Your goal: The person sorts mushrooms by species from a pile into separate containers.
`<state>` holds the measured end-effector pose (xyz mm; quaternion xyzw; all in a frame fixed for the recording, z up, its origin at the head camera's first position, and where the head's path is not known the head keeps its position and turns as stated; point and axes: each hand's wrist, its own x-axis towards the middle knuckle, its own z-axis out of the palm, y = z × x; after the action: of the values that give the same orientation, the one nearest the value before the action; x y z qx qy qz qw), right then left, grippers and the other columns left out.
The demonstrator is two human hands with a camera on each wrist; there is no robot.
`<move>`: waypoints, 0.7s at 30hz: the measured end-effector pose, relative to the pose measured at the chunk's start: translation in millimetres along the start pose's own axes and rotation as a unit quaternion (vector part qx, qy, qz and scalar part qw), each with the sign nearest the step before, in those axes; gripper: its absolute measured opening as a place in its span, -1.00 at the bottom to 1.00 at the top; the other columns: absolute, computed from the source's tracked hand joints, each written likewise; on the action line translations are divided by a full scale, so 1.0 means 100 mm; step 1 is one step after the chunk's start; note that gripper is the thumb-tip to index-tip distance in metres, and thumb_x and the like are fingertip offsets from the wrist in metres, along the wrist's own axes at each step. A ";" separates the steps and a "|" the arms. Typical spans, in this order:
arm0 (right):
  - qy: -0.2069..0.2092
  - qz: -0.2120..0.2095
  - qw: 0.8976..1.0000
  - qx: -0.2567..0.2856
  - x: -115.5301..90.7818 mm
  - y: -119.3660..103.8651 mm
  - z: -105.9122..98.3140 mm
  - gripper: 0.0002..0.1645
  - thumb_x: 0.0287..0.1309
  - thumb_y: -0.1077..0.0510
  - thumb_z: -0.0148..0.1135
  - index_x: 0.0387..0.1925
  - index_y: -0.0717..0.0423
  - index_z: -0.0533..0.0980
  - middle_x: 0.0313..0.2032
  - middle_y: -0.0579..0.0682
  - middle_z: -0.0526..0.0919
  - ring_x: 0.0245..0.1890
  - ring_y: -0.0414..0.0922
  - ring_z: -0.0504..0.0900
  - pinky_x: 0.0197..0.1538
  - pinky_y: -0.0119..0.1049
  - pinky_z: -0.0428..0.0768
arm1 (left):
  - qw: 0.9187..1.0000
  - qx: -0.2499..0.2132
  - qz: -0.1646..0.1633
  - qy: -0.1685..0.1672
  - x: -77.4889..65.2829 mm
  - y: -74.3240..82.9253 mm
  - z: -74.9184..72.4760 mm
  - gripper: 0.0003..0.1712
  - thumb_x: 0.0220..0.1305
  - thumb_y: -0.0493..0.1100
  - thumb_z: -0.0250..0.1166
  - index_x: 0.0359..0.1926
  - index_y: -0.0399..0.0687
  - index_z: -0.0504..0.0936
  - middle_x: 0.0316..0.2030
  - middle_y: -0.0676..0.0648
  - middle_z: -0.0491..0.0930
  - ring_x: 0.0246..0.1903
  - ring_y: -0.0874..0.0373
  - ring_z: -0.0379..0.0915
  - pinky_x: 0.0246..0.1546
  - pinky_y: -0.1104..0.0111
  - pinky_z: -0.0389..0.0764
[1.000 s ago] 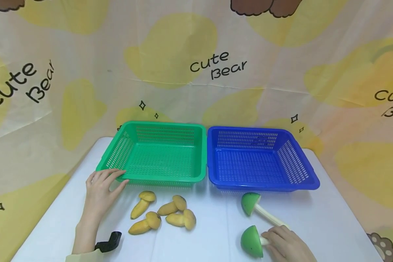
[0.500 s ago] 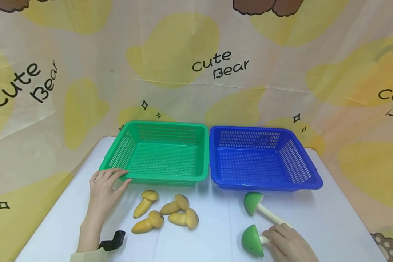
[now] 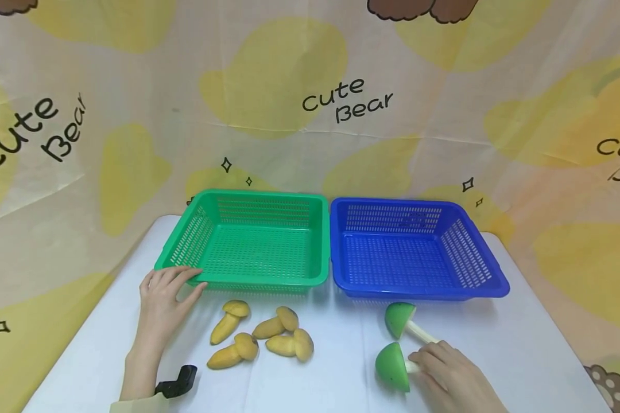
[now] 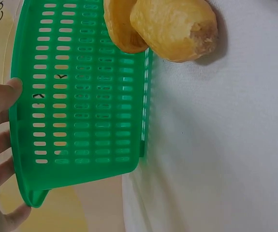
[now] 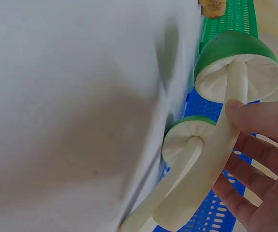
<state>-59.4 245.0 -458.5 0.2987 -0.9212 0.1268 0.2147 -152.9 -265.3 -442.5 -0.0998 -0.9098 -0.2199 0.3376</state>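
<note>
Here, the left hand point(image 3: 162, 295) grips the green basket point(image 3: 281, 282) by its near left corner — fingers over the rim, thumb on the outer side. The right hand point(image 3: 452, 373), well to the right of that basket and closer to the person, pinches the stem of a green mushroom point(image 3: 392, 367) between thumb and fingers, the cap pointing left. A second mushroom point(image 3: 400, 320), also green-capped, lies a little nearer to the green basket than the held one. Four yellow mushrooms point(image 3: 275, 327) lie just in front of the green basket, and the blue basket point(image 3: 392, 289) stands right beside it. A white cloth point(image 3: 336, 367) spreads beneath the green basket — a printed backdrop point(image 3: 268, 74) hangs behind it.
</note>
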 end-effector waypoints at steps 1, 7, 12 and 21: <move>0.001 -0.002 1.000 0.003 0.02 0.00 -0.01 -0.59 -0.25 0.20 0.45 -0.22 -0.13 0.64 -0.25 -0.44 0.56 -0.24 -0.43 0.46 -0.10 -0.62 0.38 | 1.000 0.001 -0.002 -0.001 0.00 0.00 0.00 -0.61 -0.10 -0.24 0.50 -0.15 -0.10 0.68 -0.15 -0.18 0.65 -0.02 -0.13 0.40 0.22 -0.22 0.12; 0.017 -0.024 0.999 0.033 0.13 0.00 -0.05 -0.60 -0.19 0.22 0.40 -0.21 -0.13 0.61 -0.25 -0.41 0.54 -0.26 -0.43 0.43 -0.13 -0.61 0.38 | 1.000 0.000 -0.003 -0.003 -0.01 0.00 0.01 -0.62 -0.09 -0.23 0.49 -0.15 -0.09 0.68 -0.15 -0.18 0.65 -0.02 -0.12 0.40 0.22 -0.21 0.13; 0.033 -0.052 0.997 0.043 0.24 -0.01 -0.08 -0.77 0.35 -0.06 0.04 -0.17 -0.14 0.60 -0.25 -0.37 0.55 -0.27 -0.40 0.42 -0.16 -0.57 0.39 | 1.000 0.001 -0.004 -0.003 0.00 0.00 0.00 -0.62 -0.09 -0.23 0.49 -0.15 -0.10 0.68 -0.16 -0.18 0.65 -0.02 -0.12 0.40 0.22 -0.21 0.12; 0.058 -0.075 0.994 0.047 0.51 -0.06 -0.12 -0.81 0.17 0.00 0.27 -0.16 -0.14 0.60 -0.22 -0.32 0.59 -0.26 -0.33 0.53 -0.15 -0.52 0.50 | 1.000 0.004 -0.005 -0.003 -0.01 0.01 -0.01 -0.63 -0.08 -0.24 0.49 -0.15 -0.10 0.68 -0.16 -0.18 0.65 -0.02 -0.13 0.41 0.22 -0.21 0.13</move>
<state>-89.0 219.8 -423.3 0.3685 -0.8753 0.1704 0.2627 -151.2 -264.7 -442.0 -0.0942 -0.9123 -0.2173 0.3340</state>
